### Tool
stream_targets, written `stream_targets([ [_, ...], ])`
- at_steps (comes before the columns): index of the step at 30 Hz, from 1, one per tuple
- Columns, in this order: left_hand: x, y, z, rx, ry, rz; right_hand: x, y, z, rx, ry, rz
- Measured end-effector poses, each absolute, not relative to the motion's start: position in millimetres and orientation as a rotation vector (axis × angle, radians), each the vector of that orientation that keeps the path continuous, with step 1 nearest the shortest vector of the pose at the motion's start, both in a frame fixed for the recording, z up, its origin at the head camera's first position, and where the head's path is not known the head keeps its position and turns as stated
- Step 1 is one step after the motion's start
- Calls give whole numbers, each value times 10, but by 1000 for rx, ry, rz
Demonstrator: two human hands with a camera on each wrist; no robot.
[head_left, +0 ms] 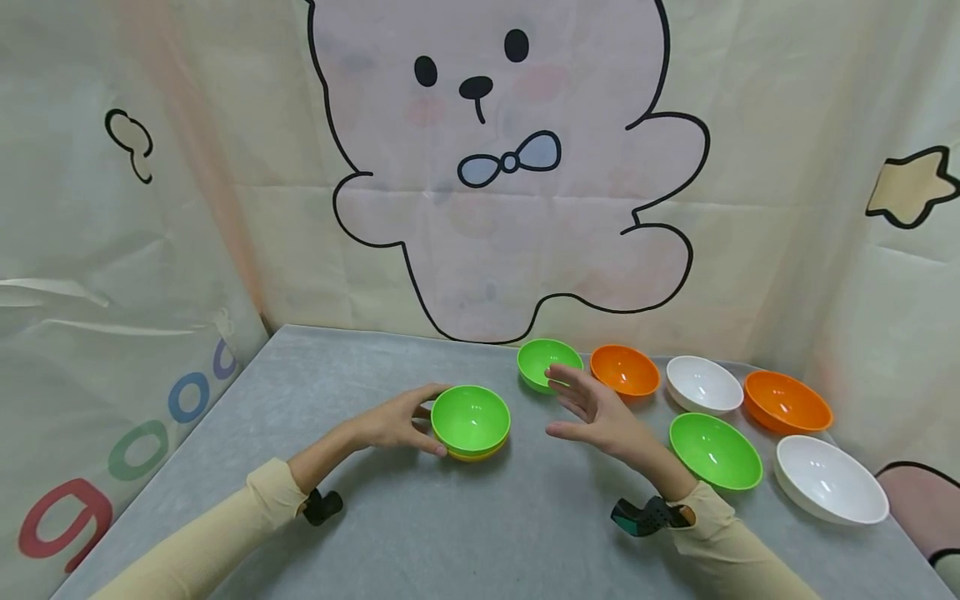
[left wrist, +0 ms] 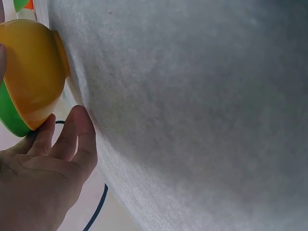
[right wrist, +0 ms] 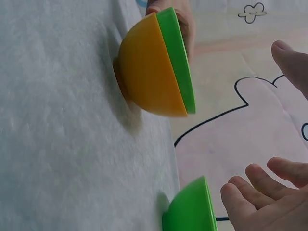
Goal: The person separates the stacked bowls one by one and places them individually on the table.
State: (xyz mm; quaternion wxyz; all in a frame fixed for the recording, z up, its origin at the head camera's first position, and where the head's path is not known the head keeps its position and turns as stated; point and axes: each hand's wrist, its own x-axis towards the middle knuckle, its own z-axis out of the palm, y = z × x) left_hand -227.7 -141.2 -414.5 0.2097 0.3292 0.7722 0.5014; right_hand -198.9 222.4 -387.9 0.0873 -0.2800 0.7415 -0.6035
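Observation:
A green bowl (head_left: 470,419) sits nested inside a yellow-orange bowl (right wrist: 147,70), whose lower side shows in both wrist views. My left hand (head_left: 395,421) holds this stack from its left, thumb on the near side and fingers toward the far side. In the left wrist view, the fingers of the left hand (left wrist: 45,178) touch the stack near its rim. To the right of the stack, my right hand (head_left: 603,421) is raised above the table with its fingers spread and nothing in it. Just beyond the right hand stands another green bowl (head_left: 543,362), partly covered by the fingertips.
On the right side of the grey table (head_left: 360,533) stand an orange bowl (head_left: 624,371), a white bowl (head_left: 703,384), a larger orange bowl (head_left: 787,402), a larger green bowl (head_left: 715,450) and a larger white bowl (head_left: 828,479). A printed curtain (head_left: 787,167) hangs behind the table.

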Motion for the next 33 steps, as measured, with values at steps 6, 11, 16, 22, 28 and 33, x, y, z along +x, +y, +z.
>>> stream_targets([
  [6, -2276, -1414, -4148, 906, 2144, 1394, -2003, 2096, -3924, -839, 2178, -1790],
  [11, -2269, -1421, -4148, 900, 2139, 1392, -2009, 2011, -3951, -838, 2160, -1783],
  [16, -2259, -1430, -4145, 895, 2140, 1388, -2015, 1934, -3983, -828, 2161, -1763],
  [22, -2257, -1431, -4147, 898, 2139, 1388, -2023, 1847, -4030, -842, 2122, -1771],
  [28, -2248, -1430, -4139, 893, 2139, 1385, -2027, 1770, -4083, -860, 2088, -1765],
  [33, -2234, -1434, -4126, 895, 2152, 1373, -2018, 1708, -4116, -843, 2102, -1716],
])
